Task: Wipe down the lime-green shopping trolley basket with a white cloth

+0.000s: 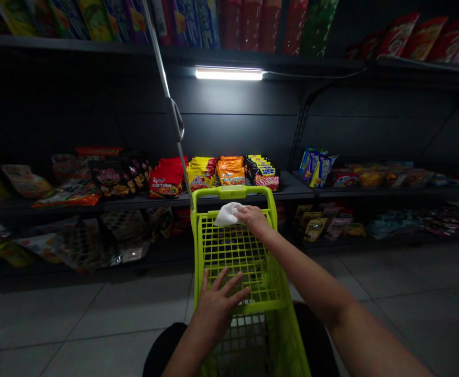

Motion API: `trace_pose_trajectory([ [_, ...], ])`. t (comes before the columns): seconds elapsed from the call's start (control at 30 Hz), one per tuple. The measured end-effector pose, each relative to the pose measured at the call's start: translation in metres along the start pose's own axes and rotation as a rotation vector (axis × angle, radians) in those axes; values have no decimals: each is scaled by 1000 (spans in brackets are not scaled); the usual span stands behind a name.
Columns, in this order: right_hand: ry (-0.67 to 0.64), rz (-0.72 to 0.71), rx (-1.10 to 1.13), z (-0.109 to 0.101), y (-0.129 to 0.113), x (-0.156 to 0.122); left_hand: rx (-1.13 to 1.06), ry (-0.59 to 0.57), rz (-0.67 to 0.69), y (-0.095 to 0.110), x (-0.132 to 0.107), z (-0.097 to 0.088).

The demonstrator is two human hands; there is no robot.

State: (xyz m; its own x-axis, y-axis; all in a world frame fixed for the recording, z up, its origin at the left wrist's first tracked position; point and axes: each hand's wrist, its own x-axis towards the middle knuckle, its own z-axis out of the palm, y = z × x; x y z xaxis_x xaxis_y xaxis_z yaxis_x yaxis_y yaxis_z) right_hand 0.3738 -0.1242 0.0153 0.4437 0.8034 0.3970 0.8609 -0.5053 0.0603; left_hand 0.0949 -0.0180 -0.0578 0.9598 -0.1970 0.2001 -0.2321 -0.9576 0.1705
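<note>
Lime-green mesh shopping cart (223, 256), white cloth (227, 213) bunched under right hand (254, 220), left hand (215, 310) spread wide on cart
</note>
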Motion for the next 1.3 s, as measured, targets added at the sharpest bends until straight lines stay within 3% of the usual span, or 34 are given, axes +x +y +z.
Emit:
trace_pose_trajectory([
  [0.13,-27,141,-17,-31,47,-48,-10,11,-2,3,2,-1],
  [0.23,-14,239,-21,-42,48,-51,-13,-2,10,9,4,-4],
  [0.33,69,335,90,-31,20,-33,-1,6,27,14,5,-7],
  [0.4,88,295,207,-16,-14,-25,19,24,26,16,4,-6],
  [0.53,50,2,350,9,-94,-32,54,80,-2,13,1,0],
  [0.6,4,-201,367,11,-120,-39,68,124,2,11,-2,2],
  [0.67,-25,-338,321,7,-124,-40,103,170,12,10,-6,1],
  [0.73,-50,-342,244,-1,-108,-33,142,183,13,11,-10,-3],
  [0.87,-65,-33,137,-17,-59,-2,175,152,10,14,-19,-10],
  [0.93,-3,106,115,-18,-56,12,173,140,12,15,-20,-12],
  [1.03,51,89,131,-9,-86,25,156,106,-7,16,-21,-15],
  [1.17,-45,-143,182,1,-137,20,173,81,-15,15,-24,-15],
  [1.3,-208,-315,179,-19,-145,-10,171,182,-13,11,-30,-1],
])
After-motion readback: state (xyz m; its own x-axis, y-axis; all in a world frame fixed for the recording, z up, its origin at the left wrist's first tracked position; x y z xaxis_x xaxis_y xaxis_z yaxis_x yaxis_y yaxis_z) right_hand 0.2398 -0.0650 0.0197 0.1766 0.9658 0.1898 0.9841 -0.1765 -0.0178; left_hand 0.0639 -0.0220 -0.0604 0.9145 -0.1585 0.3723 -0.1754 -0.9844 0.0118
